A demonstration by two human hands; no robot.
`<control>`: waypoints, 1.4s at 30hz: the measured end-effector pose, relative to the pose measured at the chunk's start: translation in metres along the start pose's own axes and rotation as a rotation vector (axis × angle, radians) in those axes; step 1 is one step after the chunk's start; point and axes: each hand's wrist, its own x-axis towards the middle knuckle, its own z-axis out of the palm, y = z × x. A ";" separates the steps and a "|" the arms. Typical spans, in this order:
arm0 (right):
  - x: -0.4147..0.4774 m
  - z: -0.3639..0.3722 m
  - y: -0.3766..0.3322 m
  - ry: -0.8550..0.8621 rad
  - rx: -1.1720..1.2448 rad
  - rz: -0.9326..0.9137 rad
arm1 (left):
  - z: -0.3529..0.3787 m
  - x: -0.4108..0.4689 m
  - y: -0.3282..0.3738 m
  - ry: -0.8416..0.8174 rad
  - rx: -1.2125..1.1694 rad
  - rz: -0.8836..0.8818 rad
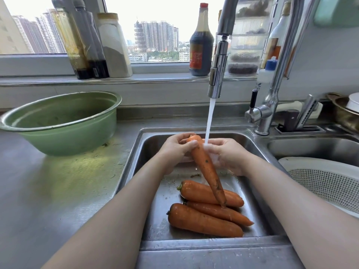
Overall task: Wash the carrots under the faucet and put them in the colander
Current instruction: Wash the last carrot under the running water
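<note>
left hand (177,147) grips held carrot (206,168) by top, tip down | right hand (228,155) beside it under faucet (217,74) stream; grip unclear | three carrots (204,220) lie in sink (134,167)

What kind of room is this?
Most likely a home kitchen: a steel sink with a running faucet, carrots lying in it, sauce bottles on the windowsill and a colander alongside.
</note>
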 end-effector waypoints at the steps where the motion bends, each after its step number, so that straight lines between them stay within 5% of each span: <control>1: 0.001 0.000 -0.001 0.062 -0.005 -0.023 | 0.002 0.001 0.000 0.001 -0.027 -0.004; 5: 0.000 0.000 -0.006 0.165 -0.036 -0.112 | 0.007 0.005 0.000 -0.009 -0.132 -0.028; 14: -0.008 0.000 0.001 -0.252 -0.187 0.168 | 0.004 0.010 -0.003 0.063 -0.168 -0.031; 21: -0.005 0.002 0.009 -0.121 -0.165 0.147 | 0.004 0.016 -0.005 -0.118 -0.011 -0.037; 42: -0.002 0.006 0.008 -0.100 -0.019 0.123 | -0.006 0.011 -0.010 -0.049 0.174 0.002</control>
